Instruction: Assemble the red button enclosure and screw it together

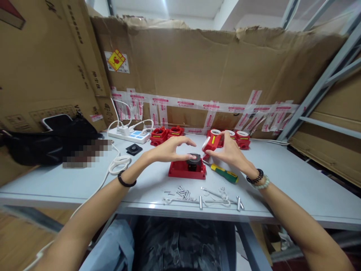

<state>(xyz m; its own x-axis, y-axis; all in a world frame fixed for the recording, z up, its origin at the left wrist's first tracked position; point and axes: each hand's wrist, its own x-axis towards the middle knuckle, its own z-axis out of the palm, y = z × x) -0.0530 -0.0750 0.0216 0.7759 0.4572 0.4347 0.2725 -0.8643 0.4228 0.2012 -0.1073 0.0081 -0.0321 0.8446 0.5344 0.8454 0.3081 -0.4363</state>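
Observation:
My right hand (230, 151) grips a red housing with a white ring and a yellow label (214, 141), holding it tilted above the table between thumb and fingers. My left hand (172, 149) has its fingers stretched out and apart, with the thumb at a black round part (194, 162); whether it touches cannot be made out. That black part sits on the right side of a red rectangular base (179, 171), which lies on the table. Just right of the base is a screwdriver with a green and yellow handle (225, 173), below my right hand.
Loose screws (184, 193) and metal rods with white string (222, 199) lie near the front edge. More red housings (242, 140) stand at the back. At left are a black square part (134, 149), a power strip (128, 134), a white cable (120, 162) and a black bag (50, 141).

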